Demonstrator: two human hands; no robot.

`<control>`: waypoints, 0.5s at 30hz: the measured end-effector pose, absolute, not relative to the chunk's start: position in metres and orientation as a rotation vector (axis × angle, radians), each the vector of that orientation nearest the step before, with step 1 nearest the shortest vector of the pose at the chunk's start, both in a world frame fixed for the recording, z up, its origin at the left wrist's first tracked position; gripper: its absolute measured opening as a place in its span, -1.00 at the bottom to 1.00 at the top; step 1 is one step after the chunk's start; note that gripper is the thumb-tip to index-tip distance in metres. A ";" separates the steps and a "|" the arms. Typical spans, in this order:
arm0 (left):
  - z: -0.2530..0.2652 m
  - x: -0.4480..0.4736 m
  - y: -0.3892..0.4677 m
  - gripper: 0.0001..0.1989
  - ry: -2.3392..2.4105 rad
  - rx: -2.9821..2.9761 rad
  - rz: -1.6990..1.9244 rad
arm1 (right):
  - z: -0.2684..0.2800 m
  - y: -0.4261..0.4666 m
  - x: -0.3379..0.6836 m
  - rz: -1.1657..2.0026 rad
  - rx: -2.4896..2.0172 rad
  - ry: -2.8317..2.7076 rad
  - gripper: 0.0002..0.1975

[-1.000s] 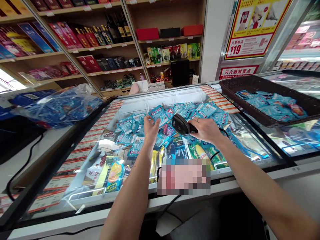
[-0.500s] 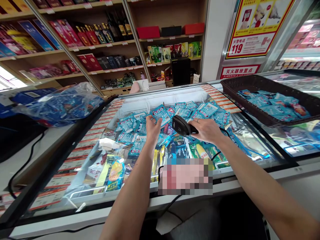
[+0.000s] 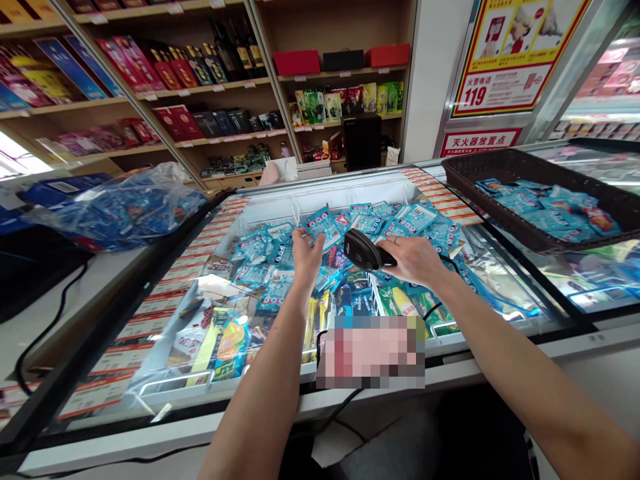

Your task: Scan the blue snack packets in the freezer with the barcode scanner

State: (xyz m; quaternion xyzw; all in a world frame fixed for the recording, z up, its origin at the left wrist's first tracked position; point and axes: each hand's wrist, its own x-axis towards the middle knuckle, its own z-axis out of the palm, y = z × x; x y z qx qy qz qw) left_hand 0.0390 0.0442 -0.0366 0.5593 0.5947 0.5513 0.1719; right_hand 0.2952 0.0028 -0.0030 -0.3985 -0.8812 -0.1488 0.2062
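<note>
The right hand (image 3: 413, 260) is closed around the handle of a black scanner (image 3: 363, 251), while the left hand (image 3: 307, 257) has its thumb and fingers at the near left edge of 1 blue packet (image 3: 326, 225); whether they pinch it or merely touch it, I cannot tell. That packet lies just left of the scanner's head and slightly farther from the person, its pale printed panel facing up. Its long side seems to slant from far left to near right, and the scanner's head points left, with the handle running right into the palm. Of the 2 hands, the left is nearer the packet; the scanner sits between it and the right hand. Around and under them spreads a pile of blue packets (image 3: 253, 248) on the glass top of a freezer (image 3: 175, 433). Off to the right, a brown basket (image 3: 480, 162) holds more of the same colour, and off to the left lies a clear plastic bag (image 3: 135, 200) full of blue wrappers.
</note>
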 end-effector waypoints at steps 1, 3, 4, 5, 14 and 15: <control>-0.034 0.040 0.043 -0.56 1.709 1.583 1.567 | -0.004 0.003 0.295 -0.418 -1.120 -2.449 -0.67; -0.027 0.042 0.040 -0.55 1.767 1.619 1.576 | -0.004 0.004 0.296 -0.430 -1.149 -2.433 -0.68; -0.024 0.044 0.037 -0.54 1.795 1.665 1.576 | -0.004 0.004 0.297 -0.438 -1.167 -2.424 -0.69; -0.020 0.044 0.035 -0.54 1.832 1.716 1.576 | -0.004 0.005 0.298 -0.445 -1.184 -2.412 -0.69; -0.015 0.025 0.027 -0.50 2.177 1.923 1.481 | 0.007 0.002 0.305 -0.400 -1.279 -2.271 -0.62; -0.015 0.024 0.025 -0.51 2.234 1.955 1.466 | 0.007 0.003 0.306 -0.396 -1.289 -2.261 -0.61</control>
